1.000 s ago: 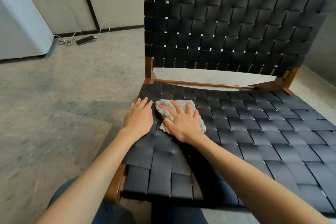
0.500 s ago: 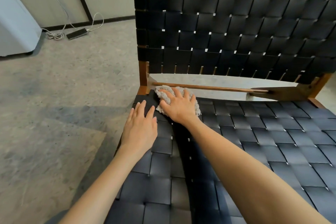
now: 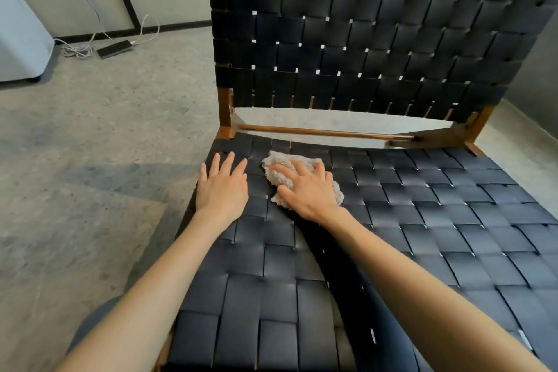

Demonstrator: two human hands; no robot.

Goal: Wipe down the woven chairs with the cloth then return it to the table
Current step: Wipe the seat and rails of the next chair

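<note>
Your right hand (image 3: 308, 187) lies palm-down on the crumpled grey cloth (image 3: 279, 177), fingers spread and lightly curled over it, pressing it against the woven chair (image 3: 422, 220) seat near the rear left corner. Your left hand (image 3: 222, 187) rests flat and unclenched on the seat's left edge, just beside the cloth, grasping nothing.

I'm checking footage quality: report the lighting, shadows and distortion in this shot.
Head view: soft, even light; the right hand casts a dark arm shadow across the woven seat; wide-angle bending curves the wooden rail and backrest; cloth stays sharp.
</note>
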